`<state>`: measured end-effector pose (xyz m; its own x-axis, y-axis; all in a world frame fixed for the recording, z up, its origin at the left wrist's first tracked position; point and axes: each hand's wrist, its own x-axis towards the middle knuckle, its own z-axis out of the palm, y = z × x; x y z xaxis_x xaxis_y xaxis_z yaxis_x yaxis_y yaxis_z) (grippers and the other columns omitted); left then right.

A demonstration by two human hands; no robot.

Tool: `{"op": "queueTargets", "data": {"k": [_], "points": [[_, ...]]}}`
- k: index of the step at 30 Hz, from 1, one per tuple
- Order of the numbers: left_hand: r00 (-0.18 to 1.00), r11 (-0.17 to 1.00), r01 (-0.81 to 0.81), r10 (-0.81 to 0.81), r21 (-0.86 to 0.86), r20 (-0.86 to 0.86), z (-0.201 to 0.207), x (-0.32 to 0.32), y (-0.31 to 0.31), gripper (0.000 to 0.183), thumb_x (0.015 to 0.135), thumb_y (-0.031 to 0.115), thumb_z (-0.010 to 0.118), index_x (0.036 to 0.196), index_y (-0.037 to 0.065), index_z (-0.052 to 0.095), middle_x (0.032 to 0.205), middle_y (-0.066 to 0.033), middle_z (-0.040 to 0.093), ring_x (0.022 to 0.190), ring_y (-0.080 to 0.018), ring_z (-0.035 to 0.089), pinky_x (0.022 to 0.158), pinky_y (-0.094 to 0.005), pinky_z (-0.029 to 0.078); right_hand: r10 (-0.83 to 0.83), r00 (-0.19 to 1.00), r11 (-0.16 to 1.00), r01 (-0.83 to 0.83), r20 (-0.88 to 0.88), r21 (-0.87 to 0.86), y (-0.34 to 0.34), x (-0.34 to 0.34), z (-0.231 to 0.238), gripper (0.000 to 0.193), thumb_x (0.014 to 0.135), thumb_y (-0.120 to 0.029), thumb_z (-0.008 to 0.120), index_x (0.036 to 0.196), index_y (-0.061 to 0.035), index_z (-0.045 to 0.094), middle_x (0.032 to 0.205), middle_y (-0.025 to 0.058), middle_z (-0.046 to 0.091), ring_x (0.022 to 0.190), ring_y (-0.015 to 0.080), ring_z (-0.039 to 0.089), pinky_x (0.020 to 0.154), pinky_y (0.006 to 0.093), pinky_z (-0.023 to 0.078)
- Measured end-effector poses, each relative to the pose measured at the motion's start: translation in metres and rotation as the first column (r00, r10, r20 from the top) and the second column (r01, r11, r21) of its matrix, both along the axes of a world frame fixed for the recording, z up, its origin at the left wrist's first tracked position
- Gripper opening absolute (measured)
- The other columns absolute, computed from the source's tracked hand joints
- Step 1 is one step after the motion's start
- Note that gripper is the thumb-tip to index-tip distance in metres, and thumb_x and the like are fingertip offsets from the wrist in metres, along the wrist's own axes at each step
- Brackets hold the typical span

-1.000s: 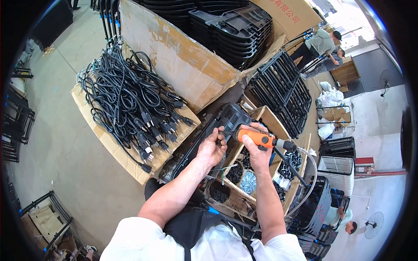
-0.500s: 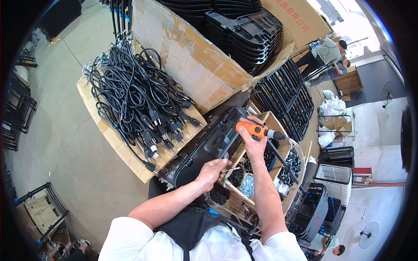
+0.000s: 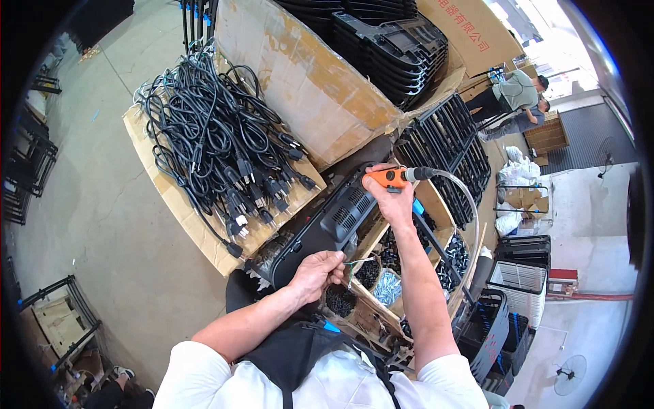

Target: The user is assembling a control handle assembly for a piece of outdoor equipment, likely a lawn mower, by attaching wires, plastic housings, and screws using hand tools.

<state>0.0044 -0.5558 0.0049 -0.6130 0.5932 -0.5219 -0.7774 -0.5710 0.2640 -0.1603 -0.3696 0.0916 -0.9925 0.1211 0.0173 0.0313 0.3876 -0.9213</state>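
A long black plastic housing [image 3: 317,240] with slotted vents lies diagonally before me. My right hand [image 3: 396,206] is wrapped round an orange air screwdriver [image 3: 390,178] at the housing's far end. A clear hose [image 3: 458,183] curves away from the tool's dark fitting. The tool's tip is hidden, so I cannot tell whether it touches the housing. Beside the housing's near side, my left hand [image 3: 313,276] is closed with thumb and fingers together. Thin green and white wires [image 3: 354,264] show by its fingertips; what the fingers hold is unclear.
A wooden compartment box [image 3: 371,300] holds screws and small black parts on the right. Left of the housing, black power cords [image 3: 211,136] are heaped on cardboard [image 3: 170,215]. A large carton [image 3: 306,78] with stacked black panels [image 3: 392,51] stands beyond. Two people [image 3: 511,95] are further off.
My right hand has moved slightly up and left with the air screwdriver, which now angles differently. My left hand has drawn back down and left from the housing's edge.
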Motion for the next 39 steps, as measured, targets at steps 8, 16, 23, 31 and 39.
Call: {"op": "queueTargets", "data": {"k": [8,16,23,31,39], "points": [[0.967,0.976,-0.192,0.170,0.102,0.191,0.005,0.000,-0.001,0.025,0.107,0.029,0.065,0.110,0.005,0.068,0.090,-0.0030,0.069,0.075,-0.0139,0.066,0.067,-0.0264,0.058,-0.047,0.993,0.979,0.023,-0.112,-0.202,-0.008,0.046,0.021,0.049,0.087,-0.004,0.082,0.130,0.0005,0.059,0.120,0.0131,0.073,0.107,0.0181,0.070,0.095,0.0314,0.057],[0.888,0.906,-0.393,0.329,0.156,0.322,-0.004,0.001,-0.005,0.027,0.108,0.031,0.061,0.117,0.006,0.067,0.088,-0.0010,0.066,0.076,-0.0143,0.064,0.068,-0.0273,0.058,0.046,0.999,0.953,-0.051,-0.025,-0.298,-0.029,0.170,0.046,0.051,0.089,-0.003,0.077,0.134,0.0023,0.054,0.125,0.0202,0.072,0.118,0.0255,0.068,0.106,0.0409,0.054],[0.884,0.898,-0.399,0.323,0.185,0.338,-0.008,0.004,-0.004,0.025,0.109,0.029,0.060,0.118,0.007,0.067,0.087,-0.0006,0.064,0.075,-0.0145,0.062,0.068,-0.0275,0.057,0.023,0.999,0.941,-0.032,-0.029,-0.338,-0.033,0.189,0.035,0.050,0.090,0.000,0.076,0.134,0.0004,0.053,0.128,0.0204,0.071,0.122,0.0265,0.067,0.109,0.0410,0.052],[0.915,0.890,-0.361,0.282,0.277,0.287,-0.008,0.019,-0.015,0.028,0.110,0.027,0.058,0.128,0.005,0.061,0.100,-0.0045,0.066,0.087,-0.0186,0.063,0.079,-0.0321,0.057,0.041,0.999,0.952,-0.042,-0.008,-0.302,-0.043,0.191,0.033,0.051,0.089,0.001,0.077,0.135,0.0004,0.053,0.128,0.0187,0.071,0.123,0.0255,0.066,0.110,0.0409,0.051],[0.990,0.996,-0.089,0.087,0.007,0.109,0.000,0.049,-0.032,0.029,0.114,0.018,0.046,0.131,-0.003,0.057,0.112,-0.0144,0.069,0.098,-0.0278,0.071,0.091,-0.0396,0.061,0.089,0.996,0.964,-0.084,0.010,-0.251,-0.071,0.175,0.010,0.051,0.090,0.001,0.076,0.136,0.0008,0.053,0.128,0.0164,0.070,0.120,0.0222,0.066,0.107,0.0375,0.053]]}}
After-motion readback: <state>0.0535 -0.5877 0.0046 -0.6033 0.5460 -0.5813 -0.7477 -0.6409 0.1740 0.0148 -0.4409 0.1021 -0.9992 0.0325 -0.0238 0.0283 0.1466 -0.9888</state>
